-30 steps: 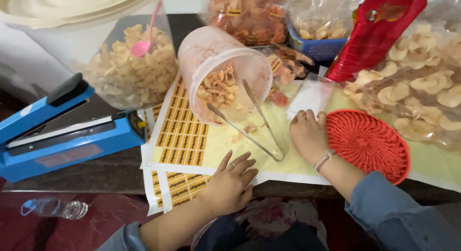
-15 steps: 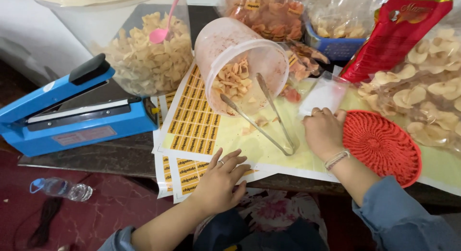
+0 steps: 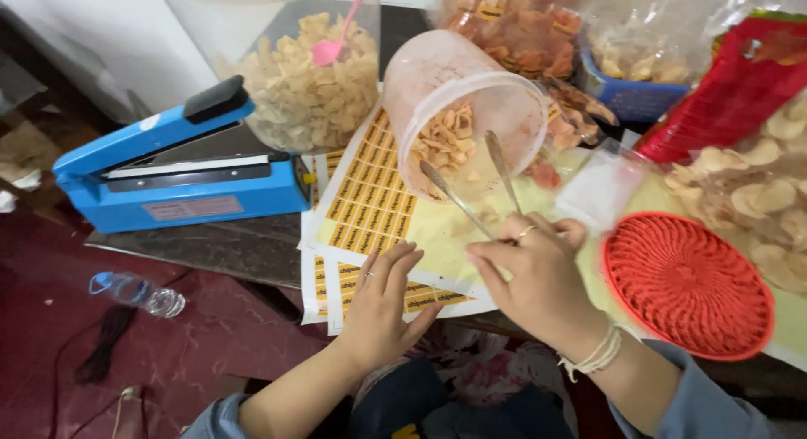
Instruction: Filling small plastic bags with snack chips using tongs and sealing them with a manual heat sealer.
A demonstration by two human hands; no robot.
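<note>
From the head camera, the right hand (image 3: 538, 275) is closing its fingers around the hinge end of the metal tongs (image 3: 471, 191), whose tips are lying inside the tipped plastic tub (image 3: 466, 99) at about twelve o'clock from the hand. The left hand (image 3: 382, 300) is resting spread and flat on the yellow label sheets (image 3: 361, 195), at nine o'clock from the right. Seasoned chips (image 3: 441, 141) are sitting in the tub, none lifted out yet; the clear pouch (image 3: 597, 191) at two o'clock is looking unfilled.
</note>
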